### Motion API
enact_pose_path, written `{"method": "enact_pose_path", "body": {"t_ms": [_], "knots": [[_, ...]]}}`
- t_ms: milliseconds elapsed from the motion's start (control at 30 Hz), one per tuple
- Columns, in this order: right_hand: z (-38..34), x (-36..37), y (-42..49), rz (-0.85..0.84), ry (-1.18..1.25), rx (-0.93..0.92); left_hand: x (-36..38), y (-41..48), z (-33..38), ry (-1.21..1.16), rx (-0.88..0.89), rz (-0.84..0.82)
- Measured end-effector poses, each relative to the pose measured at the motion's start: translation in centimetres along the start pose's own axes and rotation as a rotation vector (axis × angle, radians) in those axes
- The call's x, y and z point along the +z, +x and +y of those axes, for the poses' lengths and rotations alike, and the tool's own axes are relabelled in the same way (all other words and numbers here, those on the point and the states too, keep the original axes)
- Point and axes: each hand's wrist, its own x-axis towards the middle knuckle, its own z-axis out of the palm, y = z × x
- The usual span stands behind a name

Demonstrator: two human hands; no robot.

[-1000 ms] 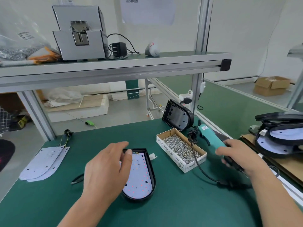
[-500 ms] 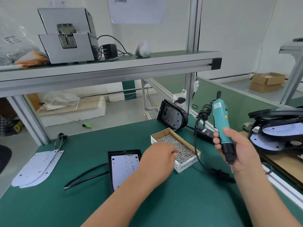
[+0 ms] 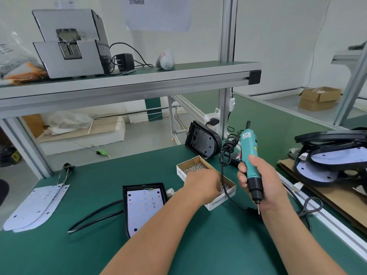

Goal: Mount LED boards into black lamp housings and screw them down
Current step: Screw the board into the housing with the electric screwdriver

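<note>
A black lamp housing lies flat on the green mat with a white LED board seated in it; my left forearm covers its near right part. My left hand reaches into the cardboard screw box, fingertips down among the small silver screws and hidden by the back of the hand. My right hand grips a teal electric screwdriver upright to the right of the box, its bit pointing down, clear of the mat.
Spare LED boards lie at the left edge. An empty housing leans against the aluminium post. Stacked lamps sit at the right on cardboard. The housing's black cable trails left. A shelf hangs overhead.
My left hand left the housing and moved right into the screw box. My right hand lifted the screwdriver from lying flat to upright.
</note>
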Motion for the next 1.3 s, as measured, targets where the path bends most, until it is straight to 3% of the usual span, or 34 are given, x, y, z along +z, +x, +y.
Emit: {"method": "enact_pose_path", "body": {"t_ms": [900,1000,1167,1300], "knots": [[0.0,0.2,0.1,0.081,0.063,-0.035,0.3,-2.2,-1.4,-0.216,-0.007,0.215],[0.1,0.5,0.0,0.111,0.093,-0.040,-0.7,-3.4,-1.8,-0.537,-0.105,0.213],[0.2,0.8,-0.1,0.119,0.163,-0.060,-2.5,-7.3,-2.6,-1.553,-0.327,0.157],[0.9,1.6,-0.5,0.061,0.132,-0.095,-2.7,-10.7,-4.6,-1.854,-0.351,0.054]]}}
